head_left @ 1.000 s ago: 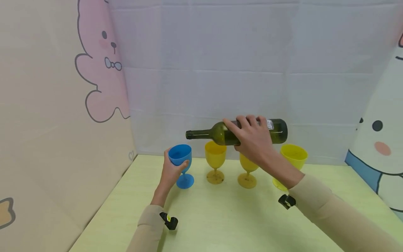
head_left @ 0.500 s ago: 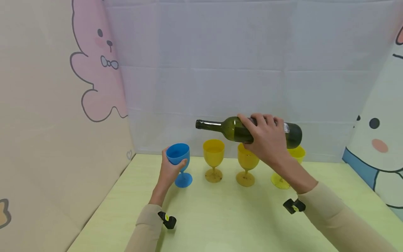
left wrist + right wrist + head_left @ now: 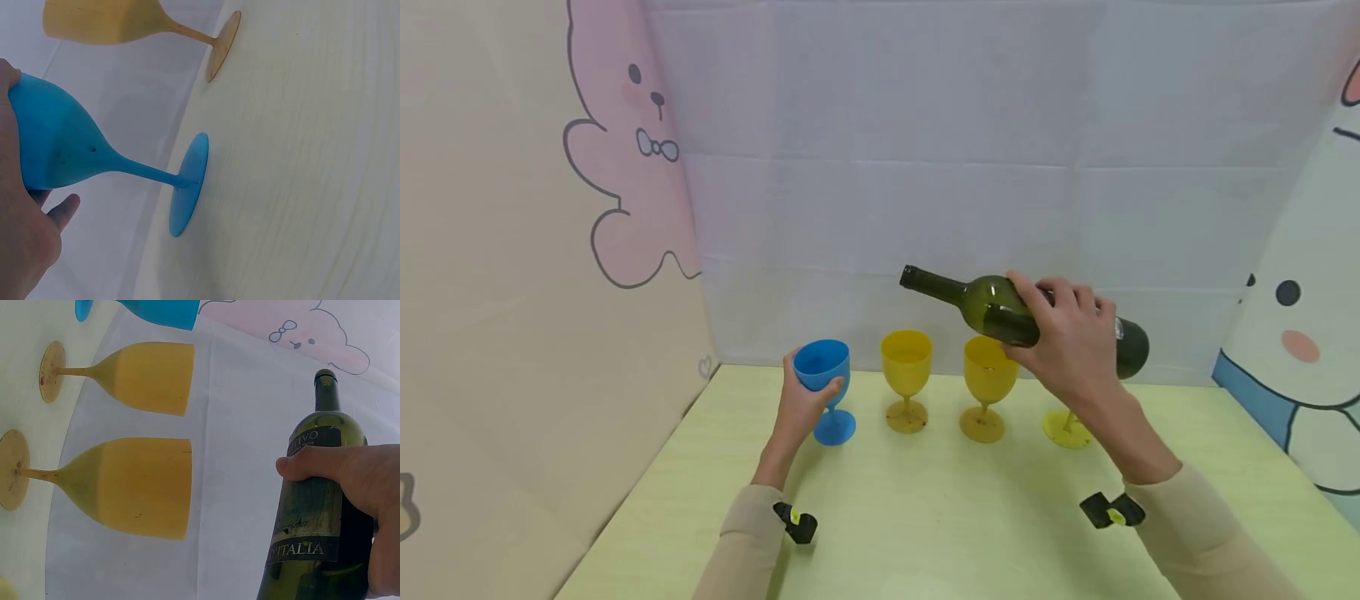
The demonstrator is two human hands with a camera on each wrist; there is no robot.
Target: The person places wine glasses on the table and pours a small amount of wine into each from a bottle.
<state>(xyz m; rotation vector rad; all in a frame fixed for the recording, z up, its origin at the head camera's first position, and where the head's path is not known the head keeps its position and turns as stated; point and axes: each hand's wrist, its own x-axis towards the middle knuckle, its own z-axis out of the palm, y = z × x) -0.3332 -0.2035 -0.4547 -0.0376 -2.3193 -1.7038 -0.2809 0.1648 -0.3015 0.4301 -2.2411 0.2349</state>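
Note:
My left hand [image 3: 802, 395] grips the bowl of a blue goblet [image 3: 822, 364], which stands upright on the table at the left end of a row. In the left wrist view the fingers wrap the bowl of the blue goblet [image 3: 59, 137], and its round foot is flat on the tabletop. My right hand [image 3: 1070, 337] holds a green wine bottle [image 3: 936, 286] round its labelled body, up above the goblets. The bottle tilts, its neck up to the left and its base lower right. A dark label shows on the wine bottle [image 3: 306, 519] in the right wrist view.
Right of the blue goblet stand a yellow goblet [image 3: 907, 367] and a second yellow goblet [image 3: 988, 375]. Another yellow goblet [image 3: 1067, 428] is mostly hidden behind my right hand. A pale cloth wall [image 3: 880, 208] rises behind the table [image 3: 910, 517].
My right hand has carried the bottle to the right, and the bottle has turned from nearly level to neck-up. The left hand stays on the blue goblet; the view has shifted slightly.

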